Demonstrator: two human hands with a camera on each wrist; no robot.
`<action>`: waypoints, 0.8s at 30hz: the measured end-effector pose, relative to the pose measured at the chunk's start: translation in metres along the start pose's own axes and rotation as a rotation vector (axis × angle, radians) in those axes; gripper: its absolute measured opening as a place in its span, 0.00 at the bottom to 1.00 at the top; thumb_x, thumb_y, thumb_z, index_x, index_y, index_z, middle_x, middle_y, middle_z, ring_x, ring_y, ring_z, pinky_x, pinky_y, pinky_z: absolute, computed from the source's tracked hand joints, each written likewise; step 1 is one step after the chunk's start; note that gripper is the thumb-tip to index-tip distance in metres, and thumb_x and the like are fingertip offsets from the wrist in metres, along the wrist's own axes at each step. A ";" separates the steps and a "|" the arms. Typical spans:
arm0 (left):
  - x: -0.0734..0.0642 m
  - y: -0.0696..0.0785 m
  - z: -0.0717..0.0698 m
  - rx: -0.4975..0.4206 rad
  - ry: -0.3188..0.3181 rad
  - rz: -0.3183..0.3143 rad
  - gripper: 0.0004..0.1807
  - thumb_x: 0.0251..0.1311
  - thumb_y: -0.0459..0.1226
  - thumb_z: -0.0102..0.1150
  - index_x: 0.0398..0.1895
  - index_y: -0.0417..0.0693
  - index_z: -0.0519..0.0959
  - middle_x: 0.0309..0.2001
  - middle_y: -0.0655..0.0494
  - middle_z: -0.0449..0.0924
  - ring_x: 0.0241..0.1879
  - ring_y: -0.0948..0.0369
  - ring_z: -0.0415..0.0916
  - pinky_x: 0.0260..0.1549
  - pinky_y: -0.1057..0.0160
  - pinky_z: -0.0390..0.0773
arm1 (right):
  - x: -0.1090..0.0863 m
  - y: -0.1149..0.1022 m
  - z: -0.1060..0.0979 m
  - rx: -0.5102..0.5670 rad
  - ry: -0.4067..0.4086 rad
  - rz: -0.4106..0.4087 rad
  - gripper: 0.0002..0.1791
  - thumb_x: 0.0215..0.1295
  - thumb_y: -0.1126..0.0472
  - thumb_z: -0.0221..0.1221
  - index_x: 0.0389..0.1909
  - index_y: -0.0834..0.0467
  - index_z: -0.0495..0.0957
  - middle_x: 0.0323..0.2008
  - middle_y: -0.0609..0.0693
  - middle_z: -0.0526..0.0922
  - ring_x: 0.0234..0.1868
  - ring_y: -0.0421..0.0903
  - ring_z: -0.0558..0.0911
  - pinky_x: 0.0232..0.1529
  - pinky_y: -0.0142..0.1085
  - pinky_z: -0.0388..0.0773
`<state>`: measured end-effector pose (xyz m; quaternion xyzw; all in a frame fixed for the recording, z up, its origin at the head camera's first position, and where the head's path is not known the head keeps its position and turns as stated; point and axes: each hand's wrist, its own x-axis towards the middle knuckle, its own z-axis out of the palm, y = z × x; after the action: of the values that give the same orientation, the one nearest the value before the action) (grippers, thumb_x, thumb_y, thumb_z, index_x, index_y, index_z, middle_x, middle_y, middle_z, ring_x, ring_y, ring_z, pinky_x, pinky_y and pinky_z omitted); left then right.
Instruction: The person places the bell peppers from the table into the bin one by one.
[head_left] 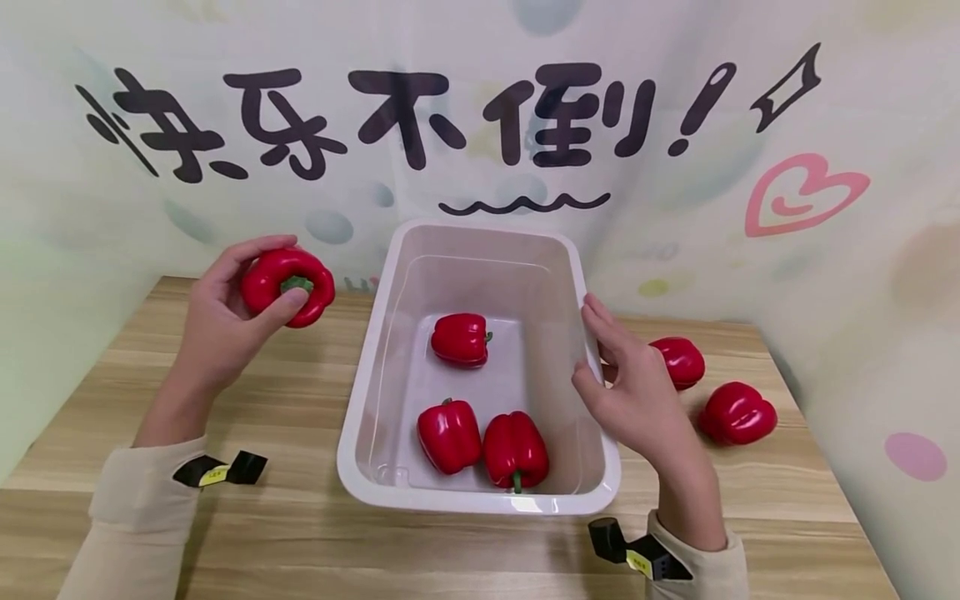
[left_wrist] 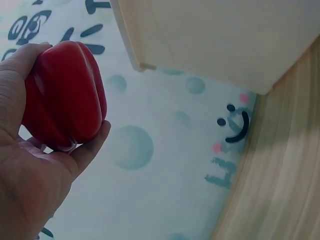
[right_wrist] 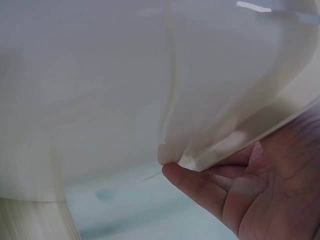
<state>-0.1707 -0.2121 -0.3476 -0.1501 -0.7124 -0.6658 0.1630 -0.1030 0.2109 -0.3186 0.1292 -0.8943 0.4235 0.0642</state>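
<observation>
My left hand (head_left: 225, 321) holds a red bell pepper (head_left: 258, 279) above the table, left of a white plastic bin (head_left: 365, 400). Its thumb lies over the green stem, and the fingers wrap round the far side. In the left wrist view the same pepper (left_wrist: 65, 95) sits between thumb and fingers. My right hand (head_left: 637, 396) grips the bin's right rim, thumb at the top edge, fingers along the outside. The right wrist view shows fingertips against the outer wall (right_wrist: 110, 100) under the rim. Inside the bin lie three red bell peppers (head_left: 459, 340).
Two more red bell peppers, one (head_left: 681, 362) partly behind my right hand and another (head_left: 738, 413) nearer, rest on the wooden table (head_left: 292, 500) to the right. A pale printed cloth (head_left: 675, 225) with black characters hangs behind the table.
</observation>
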 end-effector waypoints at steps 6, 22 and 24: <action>-0.002 0.008 0.007 -0.017 -0.023 0.012 0.35 0.56 0.19 0.65 0.69 0.46 0.78 0.63 0.53 0.80 0.61 0.56 0.76 0.46 0.76 0.86 | 0.000 0.000 0.000 -0.004 -0.003 -0.005 0.36 0.70 0.71 0.58 0.79 0.63 0.65 0.81 0.55 0.64 0.67 0.62 0.83 0.55 0.53 0.85; -0.008 0.018 0.027 -0.077 -0.096 0.052 0.36 0.52 0.16 0.66 0.67 0.39 0.78 0.66 0.49 0.79 0.61 0.54 0.76 0.47 0.73 0.87 | 0.000 0.000 -0.002 0.050 -0.027 -0.007 0.36 0.71 0.72 0.58 0.80 0.62 0.63 0.82 0.55 0.63 0.69 0.62 0.81 0.54 0.51 0.84; -0.008 0.019 0.028 -0.075 -0.102 0.051 0.36 0.52 0.15 0.66 0.68 0.39 0.77 0.66 0.49 0.79 0.62 0.54 0.76 0.47 0.73 0.87 | 0.000 0.000 -0.003 0.055 -0.033 -0.011 0.36 0.71 0.72 0.58 0.80 0.63 0.62 0.82 0.55 0.63 0.69 0.62 0.81 0.54 0.51 0.84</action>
<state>-0.1559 -0.1827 -0.3355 -0.2079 -0.6904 -0.6791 0.1379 -0.1036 0.2130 -0.3171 0.1427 -0.8825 0.4455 0.0480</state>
